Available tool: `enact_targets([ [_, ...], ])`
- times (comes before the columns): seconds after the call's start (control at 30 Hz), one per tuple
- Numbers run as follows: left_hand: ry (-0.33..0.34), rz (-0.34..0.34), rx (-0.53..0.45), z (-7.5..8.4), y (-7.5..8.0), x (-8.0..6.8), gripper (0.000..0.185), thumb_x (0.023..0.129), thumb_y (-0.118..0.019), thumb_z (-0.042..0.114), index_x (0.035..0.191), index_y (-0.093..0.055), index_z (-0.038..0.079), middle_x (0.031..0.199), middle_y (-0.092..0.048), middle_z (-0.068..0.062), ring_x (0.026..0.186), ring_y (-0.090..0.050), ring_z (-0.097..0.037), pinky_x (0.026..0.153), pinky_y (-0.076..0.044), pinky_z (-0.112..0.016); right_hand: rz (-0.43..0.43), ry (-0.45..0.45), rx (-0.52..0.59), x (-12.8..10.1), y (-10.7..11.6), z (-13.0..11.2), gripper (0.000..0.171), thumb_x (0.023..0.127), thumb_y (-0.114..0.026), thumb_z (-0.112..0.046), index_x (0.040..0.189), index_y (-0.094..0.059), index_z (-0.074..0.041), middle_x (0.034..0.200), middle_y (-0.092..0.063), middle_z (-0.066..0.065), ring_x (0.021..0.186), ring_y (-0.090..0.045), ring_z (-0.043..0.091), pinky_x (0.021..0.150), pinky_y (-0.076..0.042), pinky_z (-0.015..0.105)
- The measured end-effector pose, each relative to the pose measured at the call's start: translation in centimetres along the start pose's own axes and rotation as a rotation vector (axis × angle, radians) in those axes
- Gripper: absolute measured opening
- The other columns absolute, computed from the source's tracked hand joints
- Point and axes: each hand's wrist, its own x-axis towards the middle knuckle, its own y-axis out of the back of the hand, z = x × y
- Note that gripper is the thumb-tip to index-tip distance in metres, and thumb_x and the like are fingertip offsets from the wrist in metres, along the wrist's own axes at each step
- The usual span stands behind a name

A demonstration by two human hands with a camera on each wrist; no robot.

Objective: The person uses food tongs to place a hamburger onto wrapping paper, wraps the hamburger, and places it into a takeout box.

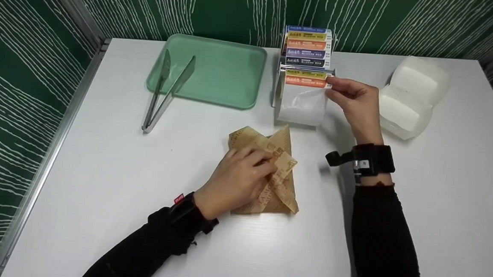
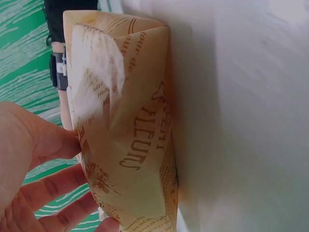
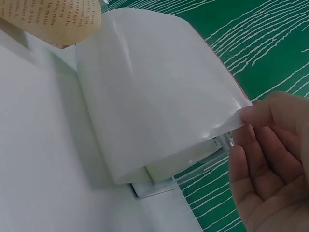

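A parcel folded in brown printed paper [image 1: 280, 187] lies at the middle of the white table [image 1: 448, 198]. My left hand [image 1: 264, 162] presses down on its folds with flat fingers; the left wrist view shows the parcel [image 2: 130, 121] close up, with the fingers [image 2: 58, 186] against its side. Behind it stands a label dispenser [image 1: 307, 46] with coloured label rolls. My right hand [image 1: 333, 84] pinches the right corner of the orange label strip [image 1: 305, 80] above the hanging white backing paper [image 1: 302, 105]. In the right wrist view the thumb and fingers [image 3: 253, 121] hold the corner of the white sheet [image 3: 159, 87].
A green tray [image 1: 229, 69] sits at the back left, with metal tongs [image 1: 166, 93] lying across its left rim onto the table. An open white clamshell box [image 1: 409, 99] stands at the back right. Green patterned walls enclose the table.
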Motion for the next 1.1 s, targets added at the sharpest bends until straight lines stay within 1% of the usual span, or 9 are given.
enact_targets([
  [0.1, -0.002, 0.002, -0.002, -0.01, -0.02, 0.00, 0.017, 0.108, -0.064, 0.020, 0.118, -0.078, 0.020, 0.132, -0.073, -0.001, 0.127, -0.063, -0.023, 0.093, -0.055, -0.041, 0.004, -0.014, -0.012, 0.06, -0.04, -0.03, 0.021, 0.091, -0.085, -0.007, 0.113, -0.084, -0.006, 0.104, -0.084, -0.004, 0.097, -0.071, 0.011, 0.083, -0.056, 0.020],
  [0.23, -0.003, 0.009, 0.002, -0.01, -0.05, 0.03, 0.017, 0.108, -0.064, 0.021, 0.117, -0.078, 0.020, 0.132, -0.073, -0.001, 0.127, -0.063, -0.024, 0.093, -0.055, -0.041, 0.002, 0.003, -0.057, 0.06, 0.01, -0.07, 0.021, 0.093, -0.084, -0.010, 0.114, -0.084, -0.007, 0.103, -0.083, -0.006, 0.096, -0.072, 0.010, 0.084, -0.057, 0.020],
  [0.33, -0.004, 0.013, 0.008, -0.01, -0.07, 0.05, 0.016, 0.108, -0.065, 0.021, 0.116, -0.078, 0.020, 0.131, -0.073, -0.001, 0.126, -0.063, -0.023, 0.093, -0.055, -0.040, -0.011, 0.020, -0.087, 0.04, 0.18, -0.04, 0.023, 0.093, -0.084, -0.007, 0.115, -0.084, -0.007, 0.101, -0.082, -0.006, 0.094, -0.072, 0.010, 0.083, -0.058, 0.018],
  [0.43, -0.008, 0.016, 0.008, -0.02, -0.09, 0.06, 0.016, 0.108, -0.065, 0.021, 0.116, -0.079, 0.020, 0.132, -0.073, -0.001, 0.125, -0.064, -0.024, 0.094, -0.056, -0.040, -0.024, 0.027, -0.084, 0.02, 0.28, -0.01, 0.025, 0.091, -0.083, -0.001, 0.115, -0.083, -0.007, 0.099, -0.081, -0.005, 0.091, -0.071, 0.010, 0.080, -0.057, 0.017],
  [0.53, -0.010, 0.017, 0.007, -0.04, -0.09, 0.06, 0.016, 0.108, -0.064, 0.021, 0.116, -0.079, 0.020, 0.133, -0.073, -0.001, 0.125, -0.064, -0.024, 0.094, -0.056, -0.040, -0.029, 0.040, -0.053, 0.06, 0.28, 0.09, 0.023, 0.090, -0.083, 0.001, 0.113, -0.083, -0.005, 0.096, -0.082, -0.004, 0.089, -0.071, 0.010, 0.078, -0.058, 0.017],
  [0.67, -0.010, 0.020, 0.009, -0.06, -0.08, 0.04, 0.016, 0.108, -0.064, 0.022, 0.115, -0.078, 0.021, 0.134, -0.073, -0.001, 0.127, -0.064, -0.024, 0.095, -0.055, -0.040, -0.025, 0.069, -0.008, 0.06, 0.19, 0.29, 0.020, 0.090, -0.083, 0.001, 0.110, -0.083, -0.001, 0.094, -0.083, -0.003, 0.087, -0.073, 0.011, 0.077, -0.057, 0.017],
  [0.77, -0.013, 0.024, 0.015, -0.07, -0.11, 0.01, 0.016, 0.109, -0.063, 0.022, 0.115, -0.078, 0.021, 0.134, -0.072, 0.000, 0.128, -0.063, -0.024, 0.096, -0.055, -0.040, -0.012, 0.081, -0.036, 0.06, 0.06, 0.39, 0.018, 0.091, -0.084, -0.002, 0.108, -0.084, -0.002, 0.096, -0.084, -0.005, 0.087, -0.074, 0.010, 0.076, -0.056, 0.018],
  [0.97, -0.024, 0.030, 0.025, -0.08, -0.12, 0.01, 0.015, 0.108, -0.064, 0.021, 0.115, -0.077, 0.021, 0.132, -0.072, 0.000, 0.127, -0.063, -0.024, 0.097, -0.055, -0.041, 0.006, 0.060, -0.099, 0.10, -0.03, 0.30, 0.016, 0.094, -0.083, -0.009, 0.109, -0.085, -0.006, 0.100, -0.083, -0.006, 0.092, -0.073, 0.009, 0.081, -0.056, 0.019],
  [1.1, -0.018, 0.025, 0.025, -0.08, -0.09, -0.06, 0.015, 0.107, -0.065, 0.021, 0.115, -0.078, 0.021, 0.133, -0.072, 0.000, 0.127, -0.063, -0.024, 0.098, -0.055, -0.041, -0.021, 0.047, -0.104, 0.03, 0.15, 0.23, 0.018, 0.094, -0.082, -0.007, 0.111, -0.084, -0.005, 0.102, -0.083, -0.005, 0.091, -0.072, 0.010, 0.081, -0.057, 0.018],
])
